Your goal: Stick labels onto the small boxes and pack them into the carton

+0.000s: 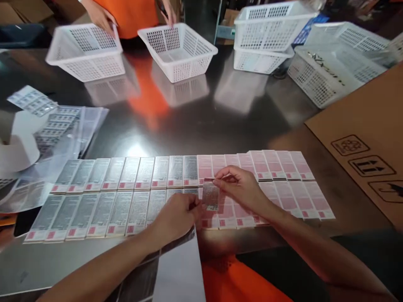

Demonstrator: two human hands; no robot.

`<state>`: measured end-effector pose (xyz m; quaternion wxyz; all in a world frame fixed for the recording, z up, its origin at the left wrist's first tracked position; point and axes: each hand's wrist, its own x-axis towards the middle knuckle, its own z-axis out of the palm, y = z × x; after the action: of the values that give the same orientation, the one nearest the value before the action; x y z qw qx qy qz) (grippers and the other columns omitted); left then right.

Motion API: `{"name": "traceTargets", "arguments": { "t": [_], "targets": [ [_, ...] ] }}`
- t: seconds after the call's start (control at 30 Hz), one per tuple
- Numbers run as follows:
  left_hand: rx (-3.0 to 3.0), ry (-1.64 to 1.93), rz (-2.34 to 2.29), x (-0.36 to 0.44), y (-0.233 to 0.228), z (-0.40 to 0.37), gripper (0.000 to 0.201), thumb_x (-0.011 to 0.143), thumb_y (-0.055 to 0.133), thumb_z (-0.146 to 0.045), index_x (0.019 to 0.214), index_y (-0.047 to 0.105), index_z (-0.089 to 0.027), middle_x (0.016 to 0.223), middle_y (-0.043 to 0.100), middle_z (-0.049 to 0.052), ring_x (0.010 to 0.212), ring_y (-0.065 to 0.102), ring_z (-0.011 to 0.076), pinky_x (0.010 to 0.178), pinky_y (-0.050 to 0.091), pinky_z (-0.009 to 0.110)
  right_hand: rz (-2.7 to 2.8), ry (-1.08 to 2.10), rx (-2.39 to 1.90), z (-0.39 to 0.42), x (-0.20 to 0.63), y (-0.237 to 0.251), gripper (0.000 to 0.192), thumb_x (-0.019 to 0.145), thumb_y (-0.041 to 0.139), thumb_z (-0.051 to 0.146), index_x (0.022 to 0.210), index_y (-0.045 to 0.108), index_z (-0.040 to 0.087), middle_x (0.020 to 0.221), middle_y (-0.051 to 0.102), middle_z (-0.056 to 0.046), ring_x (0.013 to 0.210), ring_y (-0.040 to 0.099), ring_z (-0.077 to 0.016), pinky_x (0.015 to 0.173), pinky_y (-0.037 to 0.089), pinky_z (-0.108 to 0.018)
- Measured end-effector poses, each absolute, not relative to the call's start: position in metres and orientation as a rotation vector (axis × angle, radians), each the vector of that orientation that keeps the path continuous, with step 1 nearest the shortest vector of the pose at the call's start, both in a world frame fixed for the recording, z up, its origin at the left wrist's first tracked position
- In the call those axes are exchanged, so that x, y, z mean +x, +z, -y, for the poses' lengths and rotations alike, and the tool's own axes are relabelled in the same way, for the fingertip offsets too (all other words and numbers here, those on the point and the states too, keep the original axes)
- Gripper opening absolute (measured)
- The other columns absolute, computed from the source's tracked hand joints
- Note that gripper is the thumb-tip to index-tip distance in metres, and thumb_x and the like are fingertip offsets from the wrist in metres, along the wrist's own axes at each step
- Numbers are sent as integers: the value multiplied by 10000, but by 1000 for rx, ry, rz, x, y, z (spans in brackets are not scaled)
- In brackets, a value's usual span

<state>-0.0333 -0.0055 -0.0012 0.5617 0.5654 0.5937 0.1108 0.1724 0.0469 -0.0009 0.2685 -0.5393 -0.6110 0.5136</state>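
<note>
At the near edge of the tabletop [220, 121] the left hand [176, 218] and right hand [241, 186] both pinch one small label [210, 196] above the rows of cards [126, 197]. It could land crooked if either pinch slips. White baskets [178, 50] and another person's hands stand at the far edge, well apart.

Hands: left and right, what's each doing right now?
Left hand: closed, pinching the clear label.
Right hand: closed, pinching the same label's top edge.
</note>
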Motion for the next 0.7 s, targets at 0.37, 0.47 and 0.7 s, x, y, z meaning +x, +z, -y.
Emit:
{"name": "traceTargets", "arguments": {
  "t": [0.37, 0.47, 0.7],
  "targets": [
    [1479, -63, -1509, -23, 7, 11, 356, 927, 408, -361, 674, 602, -202, 606, 609, 24, 553, 498, 166, 561, 260, 300, 1914, 1437, -1626, -61, 170, -16, 221, 776, 734, 420, 727, 721, 204, 618, 651, 14, 561, 551, -111, 508, 405, -230],
    [1542, -174, -1519, -20, 7, 10, 359, 923, 412, -347, 719, 667, -197, 679, 688, 64, 604, 577, 202, 566, 255, 315, 2028, 1318, -1611, -56, 169, -17, 194, 790, 729, 384, 707, 718, 209, 617, 638, 22, 544, 524, -99, 510, 393, -228],
    [1543, -298, -1511, -18, 4, 6, 382, 927, 402, -362, 766, 712, -208, 748, 738, 82, 668, 649, 245, 576, 277, 332, 2167, 1038, -1464, -49, 170, -20, 206, 836, 701, 320, 681, 661, 189, 627, 609, 18, 547, 507, -95, 542, 395, -239]
  ]
}}
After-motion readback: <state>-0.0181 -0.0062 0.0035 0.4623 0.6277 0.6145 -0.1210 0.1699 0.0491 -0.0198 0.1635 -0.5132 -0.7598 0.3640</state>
